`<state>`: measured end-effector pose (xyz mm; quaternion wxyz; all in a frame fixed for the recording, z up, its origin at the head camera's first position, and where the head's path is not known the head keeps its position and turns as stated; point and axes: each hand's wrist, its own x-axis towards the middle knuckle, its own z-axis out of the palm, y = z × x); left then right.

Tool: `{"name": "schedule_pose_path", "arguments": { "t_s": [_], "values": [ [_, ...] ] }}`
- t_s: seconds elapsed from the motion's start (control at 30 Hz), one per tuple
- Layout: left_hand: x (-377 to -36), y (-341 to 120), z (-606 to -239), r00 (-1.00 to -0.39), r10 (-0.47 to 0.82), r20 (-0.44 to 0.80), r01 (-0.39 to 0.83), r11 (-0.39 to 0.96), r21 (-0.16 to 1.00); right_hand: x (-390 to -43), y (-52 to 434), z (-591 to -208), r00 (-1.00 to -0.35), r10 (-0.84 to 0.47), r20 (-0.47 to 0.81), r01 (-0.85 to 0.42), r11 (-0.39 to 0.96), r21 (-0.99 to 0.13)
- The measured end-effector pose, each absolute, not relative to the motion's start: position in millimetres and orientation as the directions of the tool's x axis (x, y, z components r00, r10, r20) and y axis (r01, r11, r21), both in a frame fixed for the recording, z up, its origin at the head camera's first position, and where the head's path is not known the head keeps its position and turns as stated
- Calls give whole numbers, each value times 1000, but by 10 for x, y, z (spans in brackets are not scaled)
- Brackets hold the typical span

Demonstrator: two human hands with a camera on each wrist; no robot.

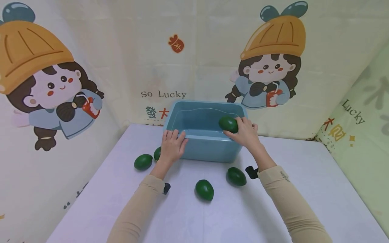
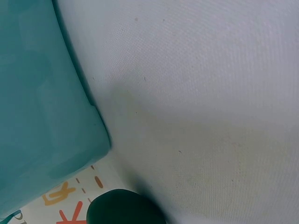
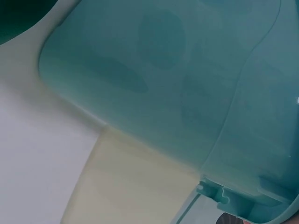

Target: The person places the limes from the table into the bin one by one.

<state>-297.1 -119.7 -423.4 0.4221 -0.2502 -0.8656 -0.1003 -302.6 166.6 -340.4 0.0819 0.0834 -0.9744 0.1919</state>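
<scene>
Left hand (image 1: 172,147), fingers holding the bin (image 1: 209,149), presumably steadies it; right hand (image 1: 247,135) grips a green fruit (image 1: 228,124) at the opening.

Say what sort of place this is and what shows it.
Probably a small staged tabletop corner, perhaps for recording, though that is a guess: a creased cartoon-printed backdrop surrounds a pale covered table, with a blue bin and loose green fruits set out on it.
</scene>
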Motion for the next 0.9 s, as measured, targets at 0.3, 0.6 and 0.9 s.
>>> {"name": "schedule_pose_path", "arguments": {
  "t_s": [0.3, 0.6, 0.9],
  "values": [
    [-2968, -1195, -4233, -523, 350, 777, 516, 856, -38, -3035, 1662, -3411, -972, -121, 203, -192, 906, -377],
    [-2962, -1196, -4234, -532, 350, 771, 503, 863, -45, -3041, 1680, -3440, -967, -105, 231, -189, 906, -380],
    [-2965, -1194, -4240, -530, 352, 771, 508, 860, -43, -2975, 1710, -3421, -962, -107, 252, -204, 895, -396]
  ]
}}
